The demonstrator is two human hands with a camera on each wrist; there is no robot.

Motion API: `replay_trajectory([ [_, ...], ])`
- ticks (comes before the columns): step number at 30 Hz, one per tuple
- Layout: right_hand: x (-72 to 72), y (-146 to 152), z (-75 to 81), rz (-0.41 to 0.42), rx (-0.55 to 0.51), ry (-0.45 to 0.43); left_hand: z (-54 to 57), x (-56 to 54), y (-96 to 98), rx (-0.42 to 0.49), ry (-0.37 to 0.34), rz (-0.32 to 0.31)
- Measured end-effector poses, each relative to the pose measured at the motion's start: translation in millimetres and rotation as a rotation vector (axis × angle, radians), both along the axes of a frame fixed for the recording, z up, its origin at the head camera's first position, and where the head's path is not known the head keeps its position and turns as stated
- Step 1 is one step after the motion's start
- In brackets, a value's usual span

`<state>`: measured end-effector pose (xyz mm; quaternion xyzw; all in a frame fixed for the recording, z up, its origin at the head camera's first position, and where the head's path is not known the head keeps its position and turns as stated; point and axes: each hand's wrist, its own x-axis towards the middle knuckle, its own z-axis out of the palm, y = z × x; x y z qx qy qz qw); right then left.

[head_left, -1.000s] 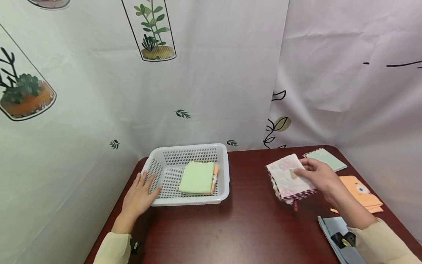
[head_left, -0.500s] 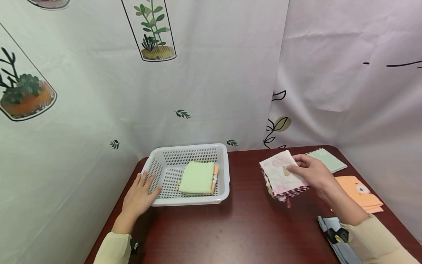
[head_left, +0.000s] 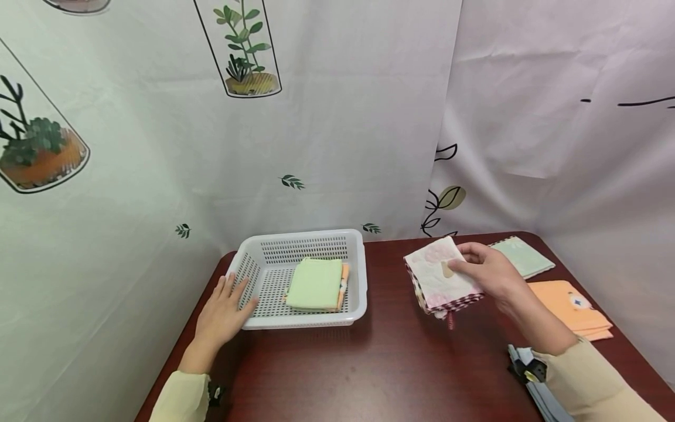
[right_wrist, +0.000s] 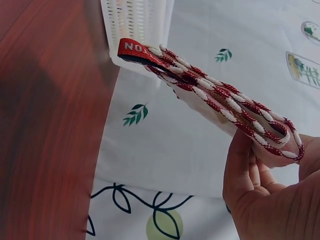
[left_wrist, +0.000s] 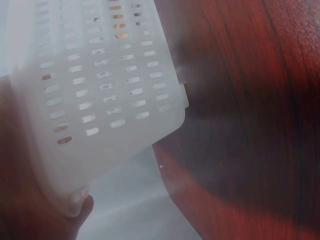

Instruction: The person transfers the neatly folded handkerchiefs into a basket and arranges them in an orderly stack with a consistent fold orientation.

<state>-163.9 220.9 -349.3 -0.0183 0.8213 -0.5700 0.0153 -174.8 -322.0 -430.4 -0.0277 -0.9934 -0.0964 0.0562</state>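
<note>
From the head, the left hand spreads wide on the edge of the white basket. The right hand pinches a folded pink-and-white towel above the table. The left wrist view shows fingers touching the basket; the right, a red tag on the towel.

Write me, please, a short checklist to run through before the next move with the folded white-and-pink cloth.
1. Grip: ok. The right hand pinches the white-and-pink cloth by its edge, between thumb and fingers.
2. Fold: ok. The red-and-white edged layers lie together.
3. Basket in contact with the other hand: ok. The left hand rests at the left rim of the basket; how firmly, cannot tell.
4. Room inside: ok. Bare floor shows left of the green cloth.
5. Cloth above the basket: not ok. It is to the basket's right.
6. Enough height to pass the rim: cannot tell.
</note>
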Motion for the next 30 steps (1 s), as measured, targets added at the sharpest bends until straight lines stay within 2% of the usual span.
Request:
replay_trajectory([
  [23,-8.5,-27.2,9.6,-0.009,-0.025,-0.001,-0.6,-1.7,-1.2,0.004,-0.01,-0.002],
  [30,-11.4,-34.6,10.6,0.013,-0.057,-0.002,0.5,-1.0,-0.9,0.004,-0.011,-0.007],
])
